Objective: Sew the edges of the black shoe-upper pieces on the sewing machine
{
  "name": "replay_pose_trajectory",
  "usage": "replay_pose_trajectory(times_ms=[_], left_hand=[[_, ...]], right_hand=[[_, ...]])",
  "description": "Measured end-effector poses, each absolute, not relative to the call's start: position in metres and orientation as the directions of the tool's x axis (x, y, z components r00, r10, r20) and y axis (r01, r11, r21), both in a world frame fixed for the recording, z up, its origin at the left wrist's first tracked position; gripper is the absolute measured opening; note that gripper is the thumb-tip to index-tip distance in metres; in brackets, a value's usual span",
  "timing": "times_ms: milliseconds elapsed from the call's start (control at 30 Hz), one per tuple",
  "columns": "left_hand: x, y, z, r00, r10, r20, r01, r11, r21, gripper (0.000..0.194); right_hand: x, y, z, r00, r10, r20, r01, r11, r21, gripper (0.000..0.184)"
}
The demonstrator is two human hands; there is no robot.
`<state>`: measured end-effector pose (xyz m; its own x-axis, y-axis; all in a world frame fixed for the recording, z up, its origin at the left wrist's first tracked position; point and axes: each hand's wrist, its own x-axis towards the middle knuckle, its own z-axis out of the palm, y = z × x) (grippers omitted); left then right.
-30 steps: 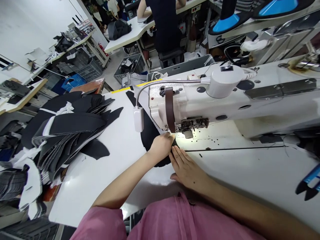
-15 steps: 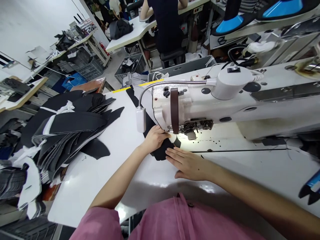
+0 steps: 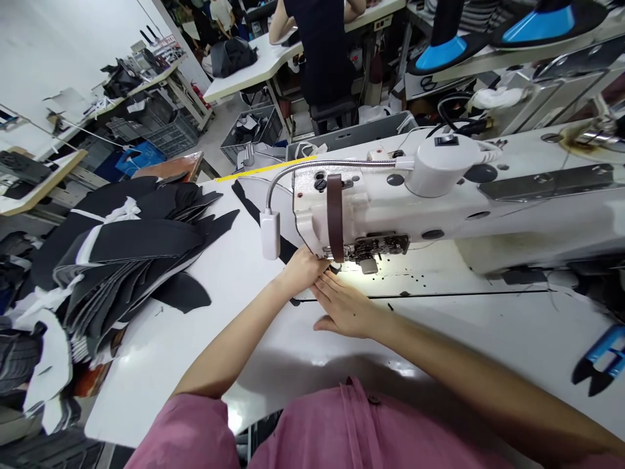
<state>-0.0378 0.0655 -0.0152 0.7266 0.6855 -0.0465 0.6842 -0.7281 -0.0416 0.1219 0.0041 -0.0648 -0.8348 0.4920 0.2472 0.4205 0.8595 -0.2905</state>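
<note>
A white sewing machine [image 3: 361,208] stands in front of me, its lamp lighting the needle area. My left hand [image 3: 303,268] is at the left of the presser foot, fingers bent and closed on a black fabric piece [image 3: 288,251]. Most of that fabric is hidden beneath my hands; a dark strip of fabric [image 3: 248,200] runs out behind the lamp head. Flat on the table beside it, my right hand [image 3: 347,306] has its fingers stretched out, the tips touching my left hand near the needle. The needle itself is hidden.
Tied bundles of black cut pieces [image 3: 141,241] lie on the table's left side. Blue-handled thread snips [image 3: 600,358] rest at the far right. A lamp on a bent metal neck [image 3: 270,234] hangs left of the machine head. Beyond, a person [image 3: 325,52] sits at another table.
The black fabric by the needle has turned and slid mostly under my hands. My right hand has moved left and up, against my left hand. The view has shifted slightly.
</note>
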Motion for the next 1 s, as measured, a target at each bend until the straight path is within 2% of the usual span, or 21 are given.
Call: replay_pose_trajectory(times_ms=[100,233,400,533,700,800,867,900,933,1000], left_hand=[[-0.037,0.068,-0.019,0.701,0.711,-0.052,0.711,-0.703,-0.034,0.027],[-0.039,0.074,-0.027,0.681,0.732,0.015,0.732,-0.679,-0.054,0.026],[-0.038,0.079,-0.028,0.721,0.68,0.138,0.693,-0.709,-0.129,0.024],[-0.041,0.086,-0.026,0.735,0.659,0.159,0.678,-0.72,-0.149,0.026],[-0.036,0.079,-0.028,0.731,0.671,0.12,0.682,-0.725,-0.094,0.024],[-0.044,0.069,-0.023,0.747,0.642,0.175,0.653,-0.757,-0.008,0.024],[-0.08,0.062,-0.012,0.654,0.707,0.267,0.73,-0.683,0.021,0.025],[-0.111,0.053,-0.004,0.544,0.775,0.32,0.811,-0.584,0.035,0.026],[-0.149,0.039,0.005,0.384,0.846,0.371,0.9,-0.432,0.054,0.027],[-0.238,-0.005,0.027,-0.042,0.9,0.434,0.994,-0.007,0.112,0.03]], right_hand=[[0.117,0.009,-0.064,-0.817,0.51,0.269,0.44,0.853,-0.28,0.087],[0.11,0.016,-0.063,-0.797,0.527,0.294,0.464,0.847,-0.261,0.087],[0.106,0.021,-0.062,-0.797,0.528,0.293,0.456,0.845,-0.28,0.087],[0.108,0.023,-0.061,-0.784,0.544,0.3,0.458,0.832,-0.311,0.082],[0.109,0.019,-0.058,-0.784,0.541,0.304,0.447,0.832,-0.328,0.066],[0.109,0.016,-0.065,-0.786,0.523,0.329,0.455,0.85,-0.264,0.058],[0.108,0.02,-0.074,-0.784,0.471,0.406,0.427,0.882,-0.199,0.062],[0.108,0.024,-0.079,-0.787,0.45,0.422,0.414,0.892,-0.18,0.063],[0.108,0.027,-0.084,-0.79,0.428,0.439,0.398,0.903,-0.163,0.065],[0.109,0.032,-0.093,-0.8,0.4,0.446,0.377,0.915,-0.145,0.07]])
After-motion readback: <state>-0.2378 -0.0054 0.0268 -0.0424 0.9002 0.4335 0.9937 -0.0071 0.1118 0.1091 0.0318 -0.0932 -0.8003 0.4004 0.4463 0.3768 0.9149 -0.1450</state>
